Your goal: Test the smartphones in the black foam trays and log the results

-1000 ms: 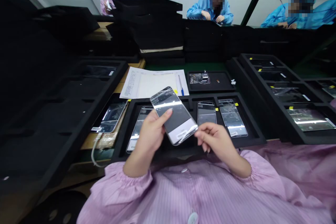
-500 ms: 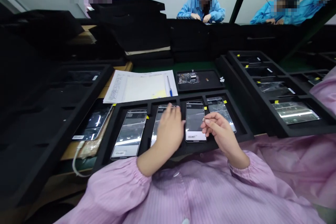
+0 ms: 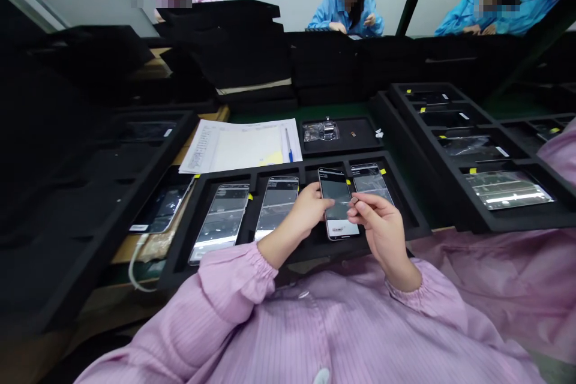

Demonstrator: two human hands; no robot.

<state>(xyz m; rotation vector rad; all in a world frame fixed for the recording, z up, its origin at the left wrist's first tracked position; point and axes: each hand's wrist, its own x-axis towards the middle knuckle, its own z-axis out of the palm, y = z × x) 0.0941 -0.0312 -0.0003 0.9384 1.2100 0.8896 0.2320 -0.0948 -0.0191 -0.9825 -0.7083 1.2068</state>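
A black foam tray (image 3: 405,216) in front of me holds several phones side by side in slots. My left hand (image 3: 306,211) is closed on the left edge of the third phone (image 3: 338,207), whose screen is lit with a white band at the bottom; the phone sits slightly tilted in its slot. My right hand (image 3: 380,225) hovers just right of that phone, thumb and forefinger pinched on a tiny thing I cannot make out. The second phone (image 3: 275,205) and the first phone (image 3: 221,221) lie to the left, and a film-wrapped fourth phone (image 3: 371,181) lies to the right.
A paper sheet (image 3: 243,145) with a blue pen (image 3: 288,143) lies behind the tray. A small black tray (image 3: 360,138) holds small parts. More foam trays with phones stand at right (image 3: 472,204) and left (image 3: 148,192). Stacked black foam (image 3: 243,54) and other workers are beyond.
My left hand set the film-wrapped phone it held above the tray into the second slot, then moved right and gripped the third phone. My right hand stayed pinched and shifted slightly.
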